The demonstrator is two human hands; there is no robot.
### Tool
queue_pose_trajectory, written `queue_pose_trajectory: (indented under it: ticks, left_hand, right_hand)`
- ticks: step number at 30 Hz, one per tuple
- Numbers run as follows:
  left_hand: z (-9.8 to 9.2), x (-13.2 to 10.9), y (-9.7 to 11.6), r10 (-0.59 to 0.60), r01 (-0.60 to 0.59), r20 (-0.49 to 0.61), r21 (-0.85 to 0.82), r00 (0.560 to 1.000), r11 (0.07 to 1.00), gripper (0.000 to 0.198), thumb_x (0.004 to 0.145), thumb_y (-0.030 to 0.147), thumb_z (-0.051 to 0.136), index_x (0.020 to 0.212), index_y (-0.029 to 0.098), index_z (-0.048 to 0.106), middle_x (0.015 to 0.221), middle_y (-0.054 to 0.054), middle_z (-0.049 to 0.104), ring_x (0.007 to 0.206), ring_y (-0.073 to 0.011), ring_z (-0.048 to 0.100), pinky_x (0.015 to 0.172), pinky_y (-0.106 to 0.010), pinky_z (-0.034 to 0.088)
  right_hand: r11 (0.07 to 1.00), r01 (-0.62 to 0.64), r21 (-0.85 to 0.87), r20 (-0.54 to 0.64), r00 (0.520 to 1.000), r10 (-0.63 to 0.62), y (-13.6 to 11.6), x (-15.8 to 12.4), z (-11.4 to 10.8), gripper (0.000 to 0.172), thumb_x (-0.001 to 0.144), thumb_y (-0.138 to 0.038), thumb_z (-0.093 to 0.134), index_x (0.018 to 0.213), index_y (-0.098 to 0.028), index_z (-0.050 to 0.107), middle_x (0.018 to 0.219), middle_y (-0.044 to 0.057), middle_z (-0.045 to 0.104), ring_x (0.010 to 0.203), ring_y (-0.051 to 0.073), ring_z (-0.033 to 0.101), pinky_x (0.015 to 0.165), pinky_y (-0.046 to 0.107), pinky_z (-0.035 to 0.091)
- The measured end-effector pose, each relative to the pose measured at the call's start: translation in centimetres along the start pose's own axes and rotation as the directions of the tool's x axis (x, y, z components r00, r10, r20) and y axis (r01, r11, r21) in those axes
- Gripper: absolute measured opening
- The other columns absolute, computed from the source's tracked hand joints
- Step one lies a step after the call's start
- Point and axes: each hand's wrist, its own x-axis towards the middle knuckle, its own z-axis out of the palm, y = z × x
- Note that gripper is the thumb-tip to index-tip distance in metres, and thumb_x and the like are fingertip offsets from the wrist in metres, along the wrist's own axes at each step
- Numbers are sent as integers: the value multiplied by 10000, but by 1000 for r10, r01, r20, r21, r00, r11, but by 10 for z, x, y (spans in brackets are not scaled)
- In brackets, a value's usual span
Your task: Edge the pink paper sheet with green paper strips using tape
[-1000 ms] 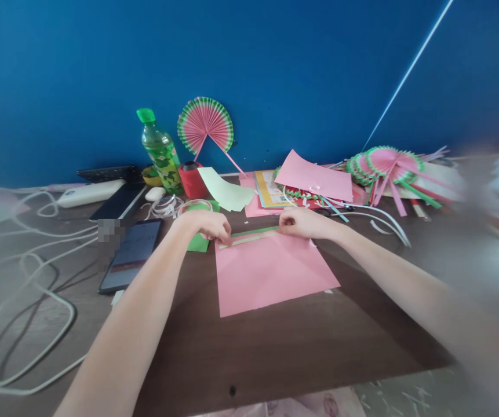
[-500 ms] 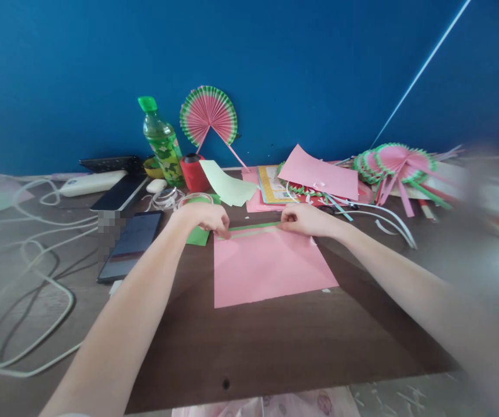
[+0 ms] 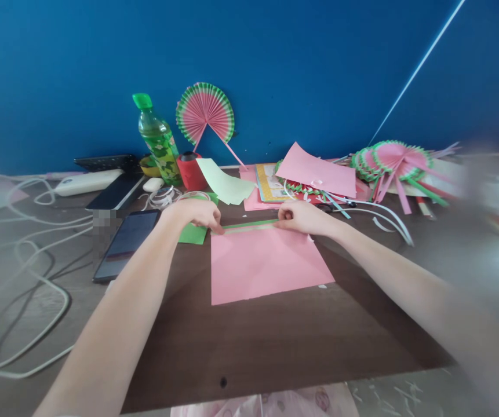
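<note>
Apart, both grips [image 3: 206, 215] [image 3: 297, 217] on pink paper [image 3: 262, 263].

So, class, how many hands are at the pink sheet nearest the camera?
2: the left hand at the far-left corner of the pink sheet, and the right hand near its far-right corner. No other hand shows.

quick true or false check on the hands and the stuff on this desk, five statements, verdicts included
1. The left hand and right hand are both at the far edge of the front pink sheet. True.
2. The phone lies right of that sheet. False: it lies to the left.
3. A pleated fan stands right of the bottle. True.
4. The bottle's cap is red. False: its cap is green.
5. Both hands are on the phone. False: neither is.
</note>
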Motion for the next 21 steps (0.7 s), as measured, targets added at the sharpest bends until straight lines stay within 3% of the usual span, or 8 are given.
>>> queue_pose_trajectory:
  ticks: [5,14,21]
  left_hand:
    - [3,4,-5,3,-3,-25,-9,1000,1000,310,532,511,623,591,207,604,493,16,468,478,-118,424,454,-231,281]
    - [5,4,-7,34,-36,-21,-119,999,992,267,528,467,641,512,205,588,459,16,477,453,-114,413,440,-232,280]
    - [3,1,-6,48,-51,-19,-174,999,983,211,544,408,632,500,201,625,581,-23,619,479,-110,454,442,-204,338]
  right_hand:
    - [999,-3,45,-9,1000,3,4,1,-1,119,675,-276,628,643,-180,564,668,4,563,611,126,491,581,250,360]
    - [988,-34,149,43,999,28,5,0,-10,126,743,-279,555,733,-164,603,685,9,594,624,128,507,613,259,375]
    - [984,-84,157,33,996,80,0,-3,-17,169,757,-315,543,753,-158,603,701,7,601,594,117,502,616,261,371]
